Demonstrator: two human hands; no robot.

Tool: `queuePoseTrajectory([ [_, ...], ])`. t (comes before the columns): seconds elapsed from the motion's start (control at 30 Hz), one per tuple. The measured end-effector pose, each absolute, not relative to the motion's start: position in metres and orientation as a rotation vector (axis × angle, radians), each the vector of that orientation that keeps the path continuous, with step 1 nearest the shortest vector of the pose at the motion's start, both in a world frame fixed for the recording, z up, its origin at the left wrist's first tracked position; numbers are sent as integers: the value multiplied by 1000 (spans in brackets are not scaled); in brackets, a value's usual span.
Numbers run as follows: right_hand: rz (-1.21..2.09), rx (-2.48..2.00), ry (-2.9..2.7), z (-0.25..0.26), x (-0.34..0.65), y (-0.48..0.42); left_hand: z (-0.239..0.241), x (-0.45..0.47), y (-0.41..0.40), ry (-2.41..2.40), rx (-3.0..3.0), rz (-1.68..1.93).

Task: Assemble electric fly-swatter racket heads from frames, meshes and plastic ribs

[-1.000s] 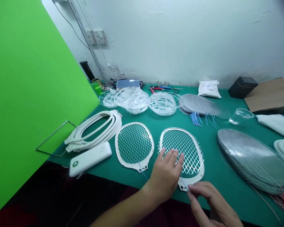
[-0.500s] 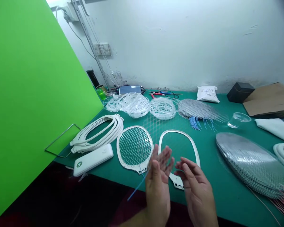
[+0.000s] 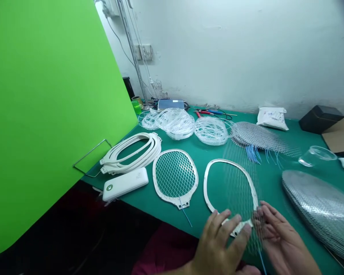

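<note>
A thin metal mesh sheet point(image 3: 242, 175), smeared by motion, stands tilted above the table. My right hand point(image 3: 285, 240) pinches its right edge near the bottom, and a blue wire point(image 3: 262, 259) trails below the fingers. Palm down, my left hand point(image 3: 222, 244) has its fingers spread over the near end of an empty white oval frame point(image 3: 205, 183); whether they touch it I cannot tell. Left of it lies another white frame point(image 3: 154, 172) filled with mesh, a blue wire point(image 3: 187, 217) hanging from its tab.
Stacked white frames point(image 3: 126, 166) and a white power bank point(image 3: 125, 184) lie on the left, beside a green panel point(image 3: 51, 114). Mesh stacks point(image 3: 315, 202) occupy the right, near a clear plastic cup point(image 3: 318, 156). Coiled clear strips point(image 3: 176, 124) sit at the back.
Both hands have moved right in view. The mesh, formerly at my left hand, is now in my right hand. My left hand has turned palm down over the empty frame.
</note>
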State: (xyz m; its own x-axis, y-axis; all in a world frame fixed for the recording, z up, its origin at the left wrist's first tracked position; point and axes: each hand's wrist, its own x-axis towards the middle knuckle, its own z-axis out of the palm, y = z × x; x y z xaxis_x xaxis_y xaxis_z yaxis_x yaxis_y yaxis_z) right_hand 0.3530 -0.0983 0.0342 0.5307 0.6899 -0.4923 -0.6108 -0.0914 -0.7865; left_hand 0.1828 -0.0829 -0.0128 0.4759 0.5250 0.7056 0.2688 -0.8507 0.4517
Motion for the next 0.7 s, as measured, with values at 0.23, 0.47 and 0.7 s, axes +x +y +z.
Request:
queuePoseTrajectory([
  [0.23, 1065, -1563, -175, 23, 428, -86, -31, 154, -70, 751, 2871, 922],
  [0.47, 1034, -1683, -239, 21, 445, -64, -40, 181, -76, 728, 2989, 964],
  [0.7, 1079, -1761, -214, 17, 445, -55, -50, 197, -80, 763, 2993, 1135],
])
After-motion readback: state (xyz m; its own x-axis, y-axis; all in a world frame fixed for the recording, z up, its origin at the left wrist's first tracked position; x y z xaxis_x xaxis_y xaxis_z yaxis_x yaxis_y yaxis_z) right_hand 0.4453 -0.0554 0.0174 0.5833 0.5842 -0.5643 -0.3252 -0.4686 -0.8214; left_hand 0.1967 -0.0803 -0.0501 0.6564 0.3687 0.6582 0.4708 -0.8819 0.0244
